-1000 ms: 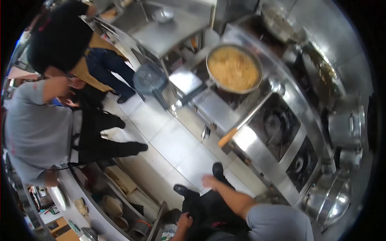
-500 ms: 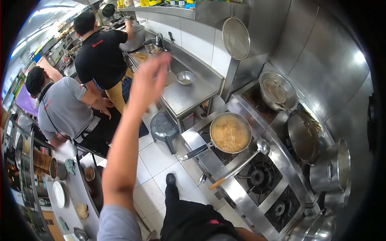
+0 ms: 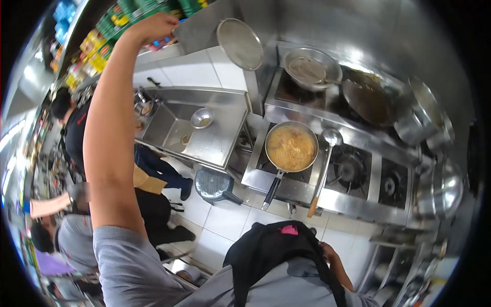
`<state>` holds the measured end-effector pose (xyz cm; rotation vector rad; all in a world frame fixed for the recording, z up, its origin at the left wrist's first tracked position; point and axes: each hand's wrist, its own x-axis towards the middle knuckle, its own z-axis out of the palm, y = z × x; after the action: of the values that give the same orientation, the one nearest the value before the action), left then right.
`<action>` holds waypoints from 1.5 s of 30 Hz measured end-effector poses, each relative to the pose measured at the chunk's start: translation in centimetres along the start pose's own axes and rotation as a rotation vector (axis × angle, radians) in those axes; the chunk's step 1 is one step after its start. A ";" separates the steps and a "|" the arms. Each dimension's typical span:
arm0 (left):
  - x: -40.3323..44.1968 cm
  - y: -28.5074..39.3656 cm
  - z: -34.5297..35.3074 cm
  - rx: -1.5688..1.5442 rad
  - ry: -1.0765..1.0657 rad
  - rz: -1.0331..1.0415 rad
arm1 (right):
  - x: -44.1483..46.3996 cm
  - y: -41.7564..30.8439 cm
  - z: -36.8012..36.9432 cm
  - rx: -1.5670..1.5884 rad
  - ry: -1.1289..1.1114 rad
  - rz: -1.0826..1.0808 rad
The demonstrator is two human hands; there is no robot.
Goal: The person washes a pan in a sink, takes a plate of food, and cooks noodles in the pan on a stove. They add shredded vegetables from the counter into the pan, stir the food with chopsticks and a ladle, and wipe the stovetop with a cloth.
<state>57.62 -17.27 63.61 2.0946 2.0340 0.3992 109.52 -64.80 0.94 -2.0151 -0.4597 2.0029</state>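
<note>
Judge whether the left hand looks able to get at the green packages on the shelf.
Probably yes: the left hand is raised right beside the green packages, with nothing visible between.

left hand (image 3: 155, 27) | raised from low | now near green containers (image 3: 147, 6)

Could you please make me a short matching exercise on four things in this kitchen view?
1. left hand
2. pan
3. ladle
4. small bowl

A. has a wooden grip
B. sits beside the sink basin
C. has a black handle and holds yellowish food
D. is raised near green containers

Pairs: 1-D, 2-C, 3-A, 4-B.
</note>
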 end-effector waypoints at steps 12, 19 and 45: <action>-12.3 -4.7 0.2 0.320 0.707 0.162 | -4.2 -2.7 4.8 -0.749 0.328 -0.637; -27.1 2.8 22.4 -0.697 -0.133 0.326 | -17.4 -23.5 15.9 0.047 -0.246 -1.129; -11.9 3.8 55.5 0.263 -0.243 -0.015 | -8.7 -28.2 -4.5 -0.167 -0.235 -0.758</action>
<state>78.94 -26.64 11.74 2.1446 2.0465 -0.1300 112.93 -42.33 20.24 -1.3563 -1.2535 1.7297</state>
